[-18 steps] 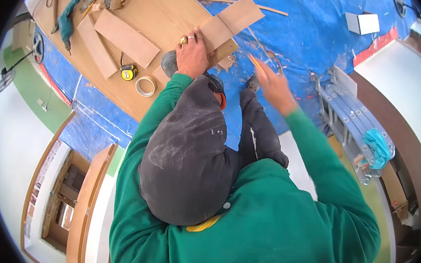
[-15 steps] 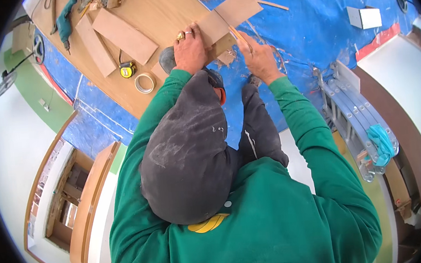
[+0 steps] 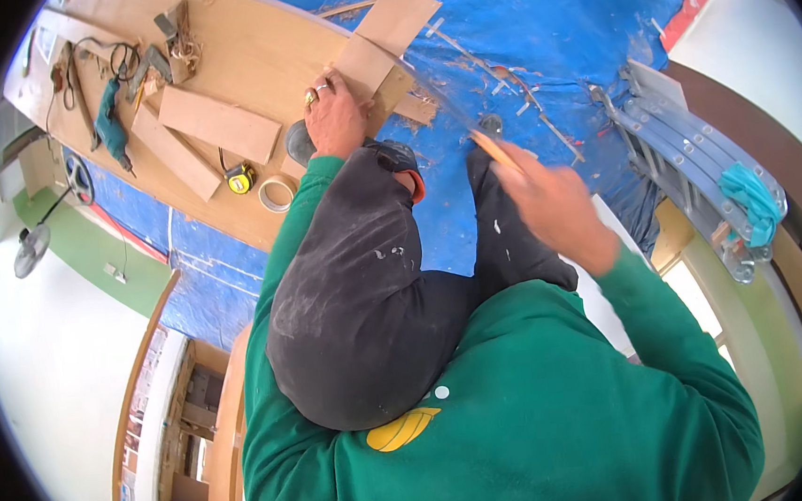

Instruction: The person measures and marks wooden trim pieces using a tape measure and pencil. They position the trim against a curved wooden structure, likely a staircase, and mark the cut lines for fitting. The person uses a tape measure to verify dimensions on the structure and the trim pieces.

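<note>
Place: indoor room, makeshift carpentry workshop
Floor cover: wrinkled blue plastic sheeting (image 3: 582,38)
Worktop: flat tan wooden board (image 3: 253,41)
Power tool: teal pistol-shaped drill (image 3: 111,132)
Right side: folded grey metal ladder (image 3: 682,167)

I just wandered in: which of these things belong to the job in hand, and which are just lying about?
In use, it seems: tan board under the left hand; handsaw in the right hand.

Lying about: teal power drill; yellow-and-black tape measure; roll of tape; two loose boards; folding ladder; teal cloth.
</note>
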Demonstrator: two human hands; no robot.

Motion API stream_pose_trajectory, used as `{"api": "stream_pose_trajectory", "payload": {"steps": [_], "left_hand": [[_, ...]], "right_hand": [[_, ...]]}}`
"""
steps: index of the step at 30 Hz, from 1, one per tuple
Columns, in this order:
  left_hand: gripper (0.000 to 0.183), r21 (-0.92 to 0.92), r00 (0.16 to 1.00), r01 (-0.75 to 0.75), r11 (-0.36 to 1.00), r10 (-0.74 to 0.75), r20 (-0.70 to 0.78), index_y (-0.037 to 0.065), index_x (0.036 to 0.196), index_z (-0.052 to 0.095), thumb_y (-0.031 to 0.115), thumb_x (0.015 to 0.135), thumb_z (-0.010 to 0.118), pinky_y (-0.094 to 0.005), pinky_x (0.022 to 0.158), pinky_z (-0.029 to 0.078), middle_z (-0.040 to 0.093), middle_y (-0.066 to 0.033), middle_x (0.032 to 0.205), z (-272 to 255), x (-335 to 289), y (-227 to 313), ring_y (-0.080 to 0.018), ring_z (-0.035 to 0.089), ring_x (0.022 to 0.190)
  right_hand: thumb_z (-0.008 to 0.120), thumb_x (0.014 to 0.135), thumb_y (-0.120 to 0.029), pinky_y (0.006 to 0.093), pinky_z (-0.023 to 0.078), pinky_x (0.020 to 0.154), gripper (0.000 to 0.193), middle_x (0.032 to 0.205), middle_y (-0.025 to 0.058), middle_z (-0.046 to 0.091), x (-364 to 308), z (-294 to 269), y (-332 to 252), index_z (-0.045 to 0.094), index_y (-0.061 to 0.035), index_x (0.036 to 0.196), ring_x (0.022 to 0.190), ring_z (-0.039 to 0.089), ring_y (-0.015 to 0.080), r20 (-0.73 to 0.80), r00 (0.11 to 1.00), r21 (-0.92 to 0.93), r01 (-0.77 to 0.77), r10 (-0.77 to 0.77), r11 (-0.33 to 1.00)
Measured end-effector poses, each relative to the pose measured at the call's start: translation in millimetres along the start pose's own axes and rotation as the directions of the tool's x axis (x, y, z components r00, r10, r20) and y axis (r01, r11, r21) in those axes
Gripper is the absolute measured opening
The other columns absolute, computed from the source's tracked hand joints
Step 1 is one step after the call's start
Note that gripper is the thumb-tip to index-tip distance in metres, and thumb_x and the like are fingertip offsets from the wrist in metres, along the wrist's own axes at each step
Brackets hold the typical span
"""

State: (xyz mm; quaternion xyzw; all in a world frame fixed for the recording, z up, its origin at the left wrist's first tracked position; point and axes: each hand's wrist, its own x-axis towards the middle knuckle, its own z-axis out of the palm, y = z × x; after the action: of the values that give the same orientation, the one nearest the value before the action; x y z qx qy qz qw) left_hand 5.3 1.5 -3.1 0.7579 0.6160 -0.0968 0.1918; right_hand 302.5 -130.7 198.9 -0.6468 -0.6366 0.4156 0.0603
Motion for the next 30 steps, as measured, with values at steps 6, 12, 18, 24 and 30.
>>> {"api": "stream_pose_trajectory", "payload": {"steps": [6,12,18,24,30], "left_hand": [[0.101,0.019,1.000,-0.004,1.000,0.004,-0.012,-0.008,0.159,0.040,0.038,0.084,0.089,-0.0522,0.110,0.052,0.057,-0.0255,0.147,-3.5,2.8,2.7,-0.0454,0.058,0.133],[0.102,0.032,0.999,0.032,0.999,-0.033,0.031,-0.008,0.160,0.039,0.039,0.085,0.089,-0.0522,0.110,0.051,0.055,-0.0257,0.149,-11.7,-4.6,5.6,-0.0458,0.058,0.134],[0.100,0.047,0.999,0.041,0.998,-0.042,0.012,-0.009,0.161,0.038,0.039,0.088,0.087,-0.0507,0.110,0.051,0.055,-0.0250,0.149,-1.7,-6.6,-0.4,-0.0450,0.057,0.134],[0.100,0.063,1.000,-0.006,0.998,0.004,0.022,-0.009,0.160,0.039,0.039,0.088,0.088,-0.0506,0.108,0.053,0.056,-0.0253,0.148,-7.4,3.1,2.8,-0.0452,0.058,0.132],[0.100,0.053,1.000,0.000,0.999,0.000,0.008,-0.010,0.160,0.039,0.040,0.089,0.087,-0.0518,0.108,0.053,0.055,-0.0264,0.148,-4.9,3.4,-0.4,-0.0467,0.058,0.132]], "right_hand": [[0.051,0.113,-0.042,0.0644,0.053,0.075,0.041,0.088,0.0264,0.074,153.0,48.8,-32.3,0.072,-0.0075,0.108,0.084,0.069,0.0536,-0.039,0.990,0.106,-0.131,0.136,0.986],[0.060,0.110,-0.040,0.0571,0.057,0.071,0.042,0.094,0.0256,0.077,20.2,20.2,8.3,0.070,-0.0076,0.135,0.079,0.073,0.0462,-0.054,0.991,0.103,-0.113,0.119,0.988],[0.068,0.107,-0.029,0.0486,0.058,0.063,0.039,0.114,0.0220,0.078,-60.6,20.0,68.4,0.069,-0.0108,0.141,0.068,0.074,0.0383,-0.106,0.994,0.036,0.045,-0.041,0.998],[0.058,0.111,-0.035,0.0510,0.060,0.074,0.039,0.120,0.0195,0.077,171.2,88.1,32.9,0.070,-0.0140,0.142,0.086,0.074,0.0434,-0.063,0.998,0.167,-0.014,0.025,0.986],[0.058,0.110,-0.032,0.0499,0.058,0.067,0.040,0.117,0.0190,0.075,66.8,82.3,93.6,0.068,-0.0140,0.144,0.078,0.074,0.0408,-0.106,0.991,0.147,0.091,-0.075,0.985]]}}
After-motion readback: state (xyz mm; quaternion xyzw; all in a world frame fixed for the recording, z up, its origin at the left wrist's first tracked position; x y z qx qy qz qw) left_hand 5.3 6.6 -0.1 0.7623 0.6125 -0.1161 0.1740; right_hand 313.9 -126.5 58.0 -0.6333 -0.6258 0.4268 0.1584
